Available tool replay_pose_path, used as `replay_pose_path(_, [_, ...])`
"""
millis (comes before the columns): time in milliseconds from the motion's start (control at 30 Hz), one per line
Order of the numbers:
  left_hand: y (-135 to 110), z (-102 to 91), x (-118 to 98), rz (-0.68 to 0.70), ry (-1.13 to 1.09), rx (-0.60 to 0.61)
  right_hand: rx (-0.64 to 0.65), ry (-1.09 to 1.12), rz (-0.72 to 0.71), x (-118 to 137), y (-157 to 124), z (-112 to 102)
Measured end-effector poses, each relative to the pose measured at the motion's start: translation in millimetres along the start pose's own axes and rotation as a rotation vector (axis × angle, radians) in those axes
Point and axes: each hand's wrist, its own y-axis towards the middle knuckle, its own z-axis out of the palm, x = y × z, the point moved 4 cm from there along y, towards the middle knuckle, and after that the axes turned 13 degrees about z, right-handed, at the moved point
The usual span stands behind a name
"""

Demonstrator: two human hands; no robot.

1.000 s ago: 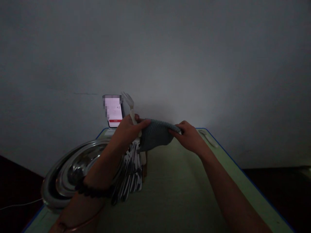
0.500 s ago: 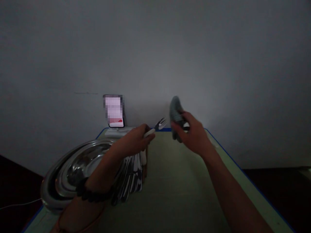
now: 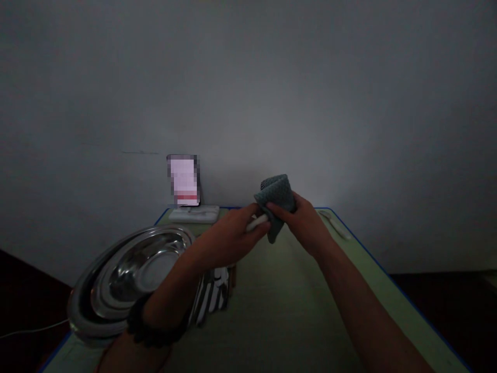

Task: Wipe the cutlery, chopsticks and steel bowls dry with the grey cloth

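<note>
Over the far middle of the table, my left hand [image 3: 236, 230] is closed around the white handle of a fork [image 3: 257, 223]. The fork's metal head is hidden inside a folded grey-green cloth [image 3: 277, 199]. My right hand [image 3: 306, 220] pinches that cloth around the fork, thumb on the near side. Both hands almost touch at the cloth. Below my left forearm, several pieces of cutlery [image 3: 212, 295] lie in a bunch, partly covered by the arm.
Two nested steel bowls [image 3: 99, 321] stand at the table's left. A phone [image 3: 185, 181] leans upright at the back beside a white power strip [image 3: 194, 214]. At the far right edge lies a white-handled utensil [image 3: 336, 225]. A wall rises behind the table [image 3: 295, 321].
My hands have come together. The cloth in my right hand moved left and down onto the fork, covering its tines. The utensil at the far right has come into sight.
</note>
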Motion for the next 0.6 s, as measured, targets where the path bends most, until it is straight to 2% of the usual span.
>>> replay_pose_path(100, [-2,-6.5,-3,0.021,-0.024,0.020,0.086,-0.030,-0.004,-1,2,-2])
replay_pose_path(200, [-4,-13.6,-6,0.005,-0.058,0.034,0.169,-0.062,-0.073,-2,5,-9])
replay_pose_path(367, [-7,-19.1,-7,-0.048,-0.119,0.154,0.512,-0.187,-0.125,-1,-2,-18])
replay_pose_path(433, [-9,-21.1,-5,-0.081,-0.103,0.175,0.591,-0.217,-0.130,1,-7,-15])
replay_pose_path(533, [-10,-21.6,-4,-0.094,-0.047,0.182,0.603,-0.258,-0.162,3,-10,-6])
replay_pose_path(600, [-9,-20.4,-4,-0.084,0.000,0.170,0.547,-0.286,-0.194,5,-10,-1])
